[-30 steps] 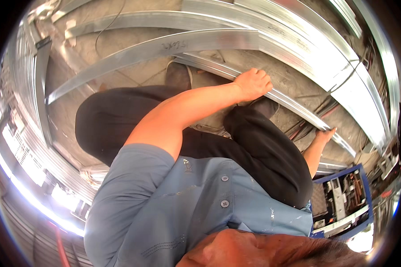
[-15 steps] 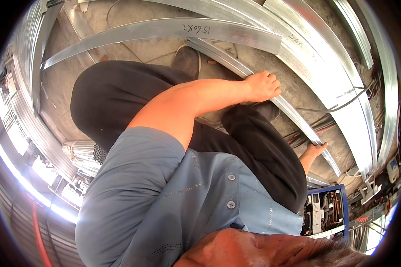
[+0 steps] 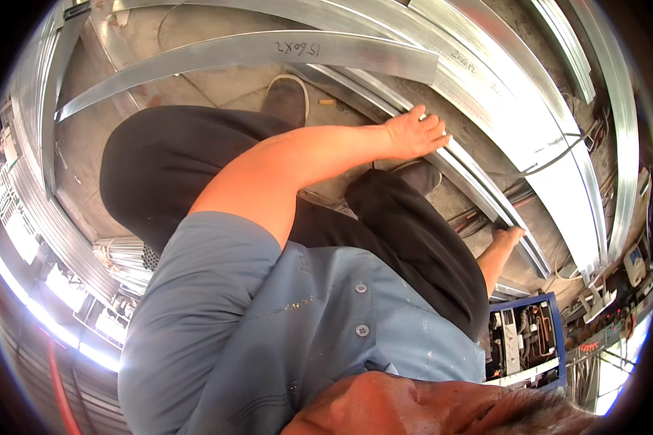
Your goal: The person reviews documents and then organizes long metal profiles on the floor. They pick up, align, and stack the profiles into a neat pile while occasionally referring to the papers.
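Note:
A long, narrow silvery metal channel (image 3: 479, 177) runs slantwise over the floor, from beside my left shoe to the right, with a dark groove along it. My left hand (image 3: 416, 135) reaches across my body and closes over the channel's middle, knuckles up and fingertips over its far edge. Farther down, near the right end, my right hand (image 3: 508, 238) grips the same channel; part of that forearm is hidden behind my right knee. A curved-looking flat metal strip (image 3: 218, 58) with dark handwriting lies beyond the channel's far end.
Wide bright metal sheets (image 3: 515, 116) lie just beyond the channel. Dark cables (image 3: 471, 223) run beneath it. A blue-framed crate of tools (image 3: 556, 326) stands at lower right. At left are stacked metal lengths (image 3: 51, 217) and a bundle of thin tubes (image 3: 123, 259).
The channel has turned in my hands, so its groove and a wider side now show. Both hands stay on it, and the whole view has shifted slightly.

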Available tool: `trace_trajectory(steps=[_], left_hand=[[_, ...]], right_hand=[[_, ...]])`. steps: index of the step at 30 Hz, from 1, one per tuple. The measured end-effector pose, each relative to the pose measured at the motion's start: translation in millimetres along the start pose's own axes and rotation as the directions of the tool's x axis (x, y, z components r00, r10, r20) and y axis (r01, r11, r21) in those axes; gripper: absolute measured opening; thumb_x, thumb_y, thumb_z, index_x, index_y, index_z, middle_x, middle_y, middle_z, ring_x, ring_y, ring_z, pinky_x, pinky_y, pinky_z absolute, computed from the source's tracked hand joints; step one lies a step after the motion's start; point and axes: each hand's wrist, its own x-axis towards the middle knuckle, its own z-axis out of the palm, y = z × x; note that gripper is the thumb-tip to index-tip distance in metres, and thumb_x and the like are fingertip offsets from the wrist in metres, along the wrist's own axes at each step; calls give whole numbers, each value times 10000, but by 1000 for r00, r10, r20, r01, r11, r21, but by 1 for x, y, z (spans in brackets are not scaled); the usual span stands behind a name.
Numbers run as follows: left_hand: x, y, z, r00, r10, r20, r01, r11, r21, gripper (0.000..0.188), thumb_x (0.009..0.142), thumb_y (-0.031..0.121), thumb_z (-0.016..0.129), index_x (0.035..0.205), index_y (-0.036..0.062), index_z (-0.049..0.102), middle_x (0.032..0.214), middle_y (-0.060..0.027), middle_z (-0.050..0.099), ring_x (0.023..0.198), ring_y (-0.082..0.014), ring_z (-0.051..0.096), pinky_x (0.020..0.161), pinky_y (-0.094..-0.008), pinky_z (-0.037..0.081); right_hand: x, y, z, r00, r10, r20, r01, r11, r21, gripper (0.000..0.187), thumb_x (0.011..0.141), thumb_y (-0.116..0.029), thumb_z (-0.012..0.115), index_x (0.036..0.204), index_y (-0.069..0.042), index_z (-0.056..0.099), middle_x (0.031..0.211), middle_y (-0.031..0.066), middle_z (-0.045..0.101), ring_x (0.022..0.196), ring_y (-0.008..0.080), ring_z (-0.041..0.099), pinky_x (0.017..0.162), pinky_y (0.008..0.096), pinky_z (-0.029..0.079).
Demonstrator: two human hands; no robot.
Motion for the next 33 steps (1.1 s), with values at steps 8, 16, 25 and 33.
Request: trace_trajectory(steps=[8, 16, 25, 33], left_hand=[[7, -3, 1, 1000, -19, -15, 19, 1000, 5, 477, 873, 250, 539, 1297, 43, 607, 1260, -168, 578, 1127, -314, 530, 916, -514, 484], [15, 24, -15, 999, -36, -13, 31, 965, -262, 332, 777, 211, 587, 1045, 34, 672, 878, -42, 608, 840, -204, 594, 663, -318, 489], [56, -21, -25, 974, 149, 168, -49, 870, -490, 427, 860, 154, 573, 1286, 135, 600, 1036, -76, 621, 966, -262, 604, 747, -394, 536], [26, -20, -2, 995, 75, 70, -57, 970, -236, 569, 843, 160, 588, 1409, 156, 529, 1095, -69, 607, 944, -241, 587, 728, -388, 475]], right_hand=[[4, 8, 11, 981, -165, -99, 109, 902, -418, 762, 929, -580, 607, 1330, 63, 533, 1325, 184, 572, 1125, 329, 601, 947, 485, 505], [-5, -21, -12, 951, -239, -198, 167, 932, -322, 386, 829, -138, 719, 1136, 75, 621, 1105, 156, 658, 953, 269, 648, 784, 396, 532], [35, -36, -1, 899, -318, -301, 132, 852, -506, 381, 793, -200, 738, 1095, 22, 669, 1084, 149, 671, 947, 266, 658, 776, 411, 537], [43, -3, 27, 951, -100, -292, 21, 965, -261, 1056, 745, -215, 836, 1452, 19, 89, 1406, 272, 468, 1169, 397, 603, 1011, 508, 513]])
